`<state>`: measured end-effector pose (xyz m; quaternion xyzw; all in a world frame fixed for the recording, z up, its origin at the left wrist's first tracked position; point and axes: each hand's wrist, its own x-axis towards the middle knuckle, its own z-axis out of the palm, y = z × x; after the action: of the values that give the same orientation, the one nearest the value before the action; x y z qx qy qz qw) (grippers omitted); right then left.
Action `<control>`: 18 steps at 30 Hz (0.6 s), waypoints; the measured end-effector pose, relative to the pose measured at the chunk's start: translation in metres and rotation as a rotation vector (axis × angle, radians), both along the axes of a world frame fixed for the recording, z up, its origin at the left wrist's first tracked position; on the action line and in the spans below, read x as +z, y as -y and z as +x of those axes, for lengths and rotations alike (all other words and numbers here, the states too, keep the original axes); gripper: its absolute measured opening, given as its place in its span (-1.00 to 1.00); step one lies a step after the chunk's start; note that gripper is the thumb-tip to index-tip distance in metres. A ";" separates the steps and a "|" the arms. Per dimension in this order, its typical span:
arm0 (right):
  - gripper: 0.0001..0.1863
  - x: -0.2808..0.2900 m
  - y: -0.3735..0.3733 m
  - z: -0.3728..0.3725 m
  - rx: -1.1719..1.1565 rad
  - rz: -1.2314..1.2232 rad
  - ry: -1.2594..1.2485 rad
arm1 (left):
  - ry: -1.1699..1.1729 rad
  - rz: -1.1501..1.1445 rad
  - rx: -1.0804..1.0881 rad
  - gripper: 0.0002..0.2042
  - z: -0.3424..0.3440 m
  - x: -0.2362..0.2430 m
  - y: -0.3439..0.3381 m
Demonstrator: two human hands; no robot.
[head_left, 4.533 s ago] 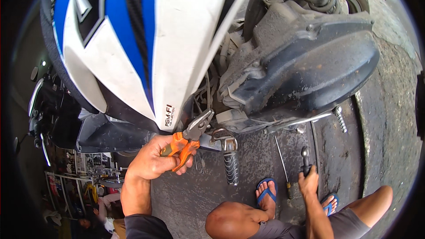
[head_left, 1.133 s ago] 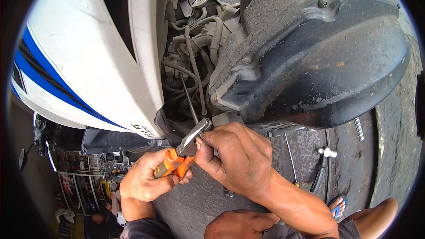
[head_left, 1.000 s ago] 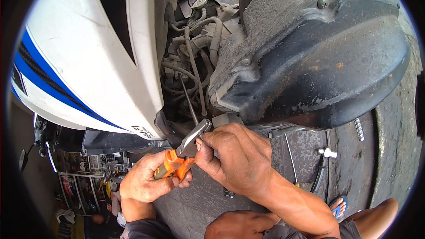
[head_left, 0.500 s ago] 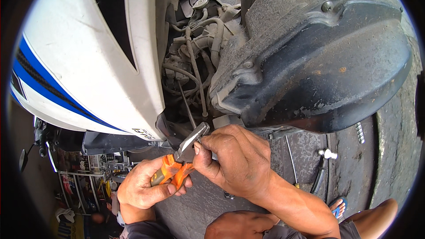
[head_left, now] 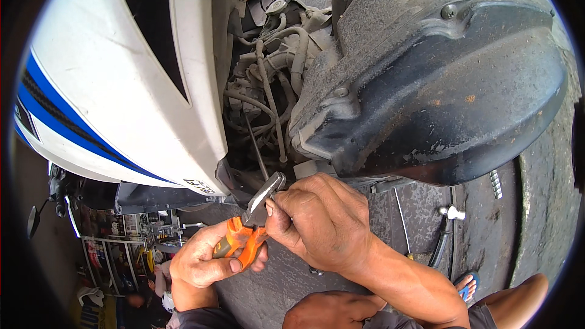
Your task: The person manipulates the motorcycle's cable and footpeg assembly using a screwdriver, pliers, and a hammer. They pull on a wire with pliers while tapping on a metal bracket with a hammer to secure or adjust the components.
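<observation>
"Since you stand nearer, what is everything made of around that dark casing [head_left: 463, 85]?"

"It is hard, rounded and dusty, scuffed along its lower face and flecked with rusty specks; just left of it, dull grey hoses [head_left: 266, 79] loop among grimy parts; further left sweeps a smooth white panel [head_left: 122, 85] striped with blue; between panel and casing a slim metal rod [head_left: 256, 146] slants down, its lower end out of sight behind the steel of the pliers [head_left: 257, 210]."

"And the grips?"

"The left hand [head_left: 201, 259] is wrapped firmly round those pliers, which sit to the near left of the casing; their handles are chunky and orange, the head blunt and dark with one bright edge; the right hand [head_left: 323, 222], just on the near side of the casing, is curled, thumb tip close to the forefinger right by the pliers' head; whether it pinches anything I cannot tell."

"How are the arms set?"

"The left forearm [head_left: 194, 295] rises almost straight, well to the near left of the casing; the right forearm [head_left: 408, 277] slants up and leftward from the casing's near side, back of the hand uppermost, knuckles bent."
</observation>
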<state>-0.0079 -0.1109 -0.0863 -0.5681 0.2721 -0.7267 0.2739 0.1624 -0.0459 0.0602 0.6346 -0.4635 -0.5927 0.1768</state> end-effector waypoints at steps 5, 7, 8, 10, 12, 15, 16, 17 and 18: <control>-0.74 -0.001 -0.002 0.004 0.006 0.014 0.012 | -0.166 0.011 0.023 -0.46 0.015 -0.019 -0.008; -0.70 -0.001 -0.001 0.009 -0.079 -0.032 0.016 | -0.166 -0.002 -0.021 -0.47 0.016 -0.020 -0.007; -0.70 -0.001 -0.001 0.008 -0.079 -0.032 0.015 | -0.171 -0.020 -0.014 -0.48 0.014 -0.021 -0.007; -0.68 -0.001 -0.001 0.006 -0.043 -0.049 0.024 | -0.176 -0.040 -0.003 -0.49 0.011 -0.022 -0.007; -0.68 -0.001 -0.002 0.005 -0.041 -0.050 0.020 | -0.090 -0.053 -0.010 -0.50 0.008 -0.022 -0.008; -0.67 -0.001 -0.004 0.006 -0.039 -0.048 0.031 | -0.068 -0.132 -0.060 -0.51 0.012 -0.029 -0.009; -0.66 -0.001 -0.004 0.006 -0.039 -0.045 0.047 | -0.069 -0.131 -0.060 -0.51 0.014 -0.030 -0.009; -0.66 0.000 -0.005 0.006 -0.038 -0.044 0.047 | -0.057 -0.158 -0.085 -0.51 0.015 -0.030 -0.008; -0.66 0.000 -0.004 0.006 -0.032 -0.040 0.045 | -0.049 -0.184 -0.112 -0.52 0.017 -0.030 -0.006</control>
<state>-0.0023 -0.1068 -0.0868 -0.5525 0.2606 -0.7489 0.2569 0.1792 -0.0399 0.0300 0.5743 -0.5461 -0.5717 0.2122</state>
